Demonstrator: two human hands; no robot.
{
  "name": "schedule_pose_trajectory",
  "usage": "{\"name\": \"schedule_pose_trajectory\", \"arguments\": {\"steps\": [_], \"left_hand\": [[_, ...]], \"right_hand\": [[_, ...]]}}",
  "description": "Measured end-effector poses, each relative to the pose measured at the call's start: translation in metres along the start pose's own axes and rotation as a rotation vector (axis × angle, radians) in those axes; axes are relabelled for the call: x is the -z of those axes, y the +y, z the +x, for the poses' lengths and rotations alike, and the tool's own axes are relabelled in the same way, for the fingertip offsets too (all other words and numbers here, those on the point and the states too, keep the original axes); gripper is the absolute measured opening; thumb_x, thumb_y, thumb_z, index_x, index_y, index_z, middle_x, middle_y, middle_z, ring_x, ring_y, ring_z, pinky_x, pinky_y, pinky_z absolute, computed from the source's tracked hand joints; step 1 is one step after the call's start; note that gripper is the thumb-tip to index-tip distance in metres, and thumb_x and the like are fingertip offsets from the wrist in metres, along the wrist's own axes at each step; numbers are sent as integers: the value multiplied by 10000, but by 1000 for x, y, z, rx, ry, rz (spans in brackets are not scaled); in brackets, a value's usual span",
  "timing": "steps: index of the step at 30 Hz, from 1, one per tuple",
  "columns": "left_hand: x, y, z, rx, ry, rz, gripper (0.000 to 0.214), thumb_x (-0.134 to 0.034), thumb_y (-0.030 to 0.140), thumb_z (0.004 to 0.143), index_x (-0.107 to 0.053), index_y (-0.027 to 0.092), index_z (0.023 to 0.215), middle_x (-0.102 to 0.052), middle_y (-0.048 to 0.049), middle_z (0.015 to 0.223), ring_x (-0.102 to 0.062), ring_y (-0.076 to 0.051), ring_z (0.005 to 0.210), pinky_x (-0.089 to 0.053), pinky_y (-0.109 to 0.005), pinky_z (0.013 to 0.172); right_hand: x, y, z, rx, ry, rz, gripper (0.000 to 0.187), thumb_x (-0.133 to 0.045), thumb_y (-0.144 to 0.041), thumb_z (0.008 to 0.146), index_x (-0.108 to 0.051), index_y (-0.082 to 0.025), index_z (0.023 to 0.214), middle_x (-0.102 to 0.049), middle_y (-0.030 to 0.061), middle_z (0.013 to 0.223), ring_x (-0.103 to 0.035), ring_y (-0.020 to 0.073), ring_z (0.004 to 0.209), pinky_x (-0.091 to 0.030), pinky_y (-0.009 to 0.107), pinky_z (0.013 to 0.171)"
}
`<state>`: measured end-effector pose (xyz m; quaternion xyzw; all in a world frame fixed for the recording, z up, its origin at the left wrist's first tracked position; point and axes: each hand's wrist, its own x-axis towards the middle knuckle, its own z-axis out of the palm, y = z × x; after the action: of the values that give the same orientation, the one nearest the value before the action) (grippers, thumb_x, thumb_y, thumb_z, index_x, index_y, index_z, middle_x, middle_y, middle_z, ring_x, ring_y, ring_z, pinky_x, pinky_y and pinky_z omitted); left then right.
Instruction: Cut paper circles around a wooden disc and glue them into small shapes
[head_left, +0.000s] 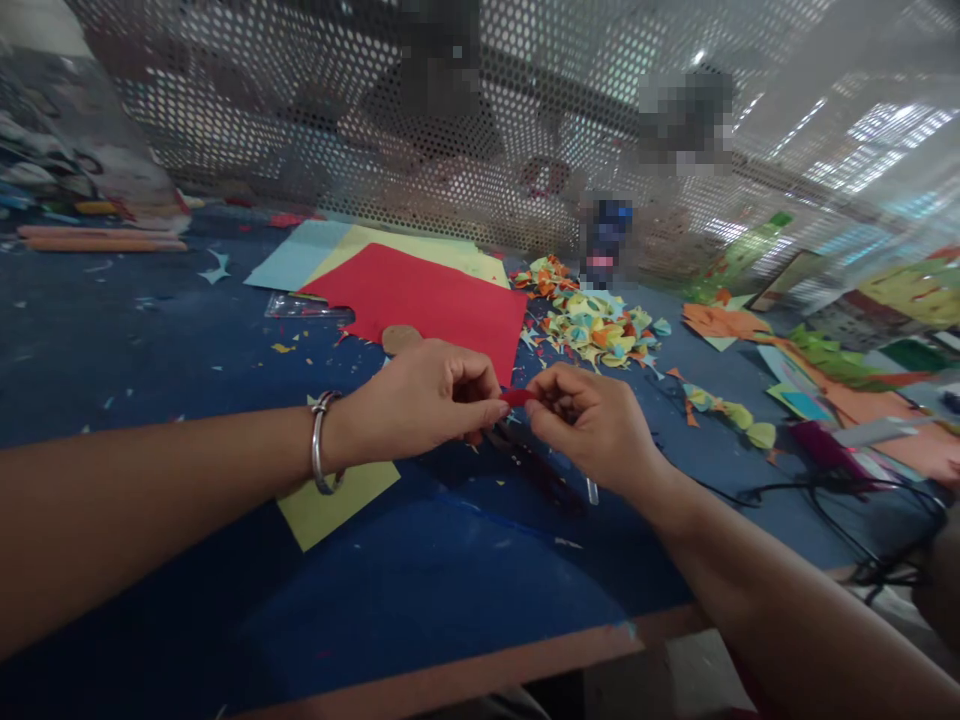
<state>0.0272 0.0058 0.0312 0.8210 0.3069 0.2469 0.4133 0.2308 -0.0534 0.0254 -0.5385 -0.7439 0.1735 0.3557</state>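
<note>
Between my two hands is a small red paper piece. My left hand, with a silver bangle at the wrist, pinches its left end between thumb and finger. The other end is in the closed fingers of my right hand. Beyond the hands lies a sheet of red paper with a cut left edge, and a tan rounded piece rests at its near edge. Under my left wrist is a yellow-green paper square. A dark tool, partly hidden, lies below my hands.
A heap of coloured paper pieces lies behind my right hand. Pale blue paper sits under the sheets at the back. A perforated metal screen borders the blue table. Black cables and orange paper are at right.
</note>
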Motion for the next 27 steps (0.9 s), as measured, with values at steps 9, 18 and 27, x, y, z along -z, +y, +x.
{"name": "schedule_pose_trajectory", "arguments": {"steps": [9, 18, 27], "left_hand": [[-1, 13, -4, -7, 98, 139, 236, -631, 345, 881, -628, 180, 713, -650, 35, 508, -601, -97, 451, -399, -212, 505], [-7, 15, -16, 16, 151, 152, 237, -630, 336, 882, -589, 188, 701, -604, 46, 512, -591, -104, 472, -404, -208, 488], [-7, 1, -25, 62, 63, 131, 239, -616, 347, 870, -638, 176, 705, -639, 21, 563, -584, -108, 508, -387, -209, 481]], "right_hand": [[-1, 2, 1, -38, 25, 86, 82, -603, -223, 843, -569, -185, 778, -510, -54, 609, -462, 66, 487, -370, 206, 459], [-2, -1, -2, -20, -6, 100, 92, -620, -234, 837, -578, -186, 770, -527, -49, 621, -471, 67, 502, -377, 200, 470], [-4, 1, 0, -50, -125, 77, 87, -614, -242, 854, -614, -175, 799, -539, -53, 598, -454, 64, 495, -349, 200, 476]]}}
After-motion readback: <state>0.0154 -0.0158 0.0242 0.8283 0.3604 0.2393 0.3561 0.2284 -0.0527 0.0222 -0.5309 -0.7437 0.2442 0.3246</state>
